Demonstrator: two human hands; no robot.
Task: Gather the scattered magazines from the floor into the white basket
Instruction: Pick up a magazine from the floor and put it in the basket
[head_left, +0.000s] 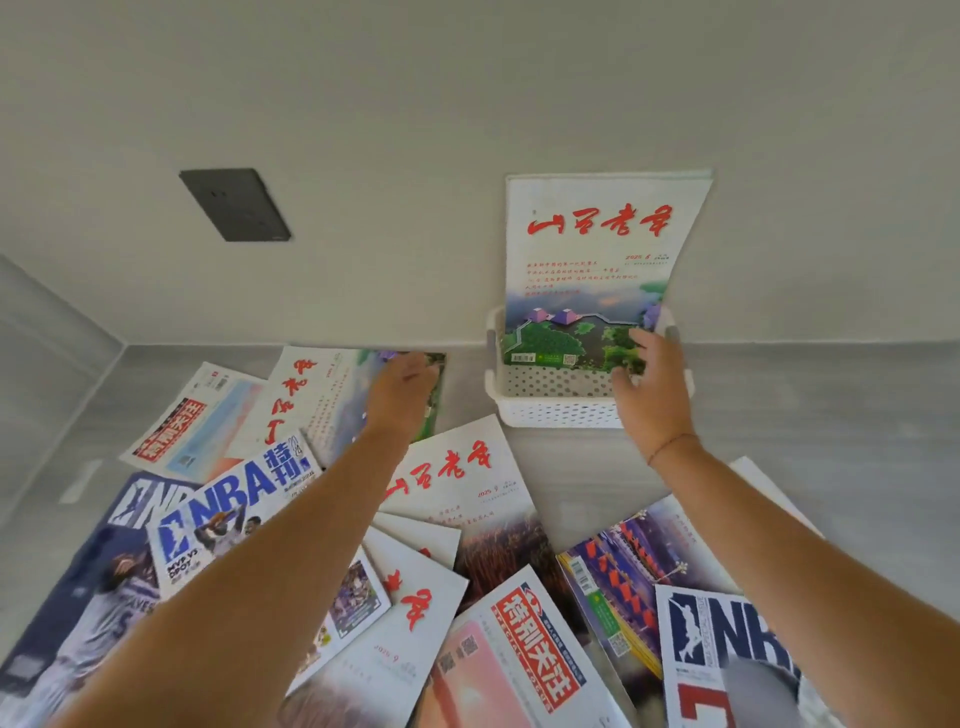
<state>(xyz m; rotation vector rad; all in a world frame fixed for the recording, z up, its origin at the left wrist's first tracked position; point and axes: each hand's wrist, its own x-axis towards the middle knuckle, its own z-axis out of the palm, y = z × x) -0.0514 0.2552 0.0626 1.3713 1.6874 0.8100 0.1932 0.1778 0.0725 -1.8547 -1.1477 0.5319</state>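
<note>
The right hand (649, 379) is setting an upright white-covered magazine with red brush lettering and a green landscape photo (592, 270) into the white perforated plastic basket (550, 410), which stands on the grey floor (831, 405) against the pale wall (467, 104). The fingers (626, 382) curl over the magazine's lower right corner, pinching it; the rest of the cover rises above and to the left of that grip, its bottom edge already inside the basket and its top leaning back toward the wall. This looks like the placing step for one magazine, with most of the job still to do.

The left hand (402, 384) lies palm down on a second white magazine with red lettering and a purple-green photo (322, 400) flat on the floor. Whether the fingers are closed around its far edge or merely pressing on it I cannot tell. Nearer the person than that hand, and below the right forearm, many more magazines lie overlapped, among them a blue NBA issue (234, 499) and one with a red title block (540, 654).

Next, the right hand probably needs to let go so the upright copy settles without tipping out, while the left must get fingertips under an edge of its flat, thin cover to lift it clear of its neighbours
</note>
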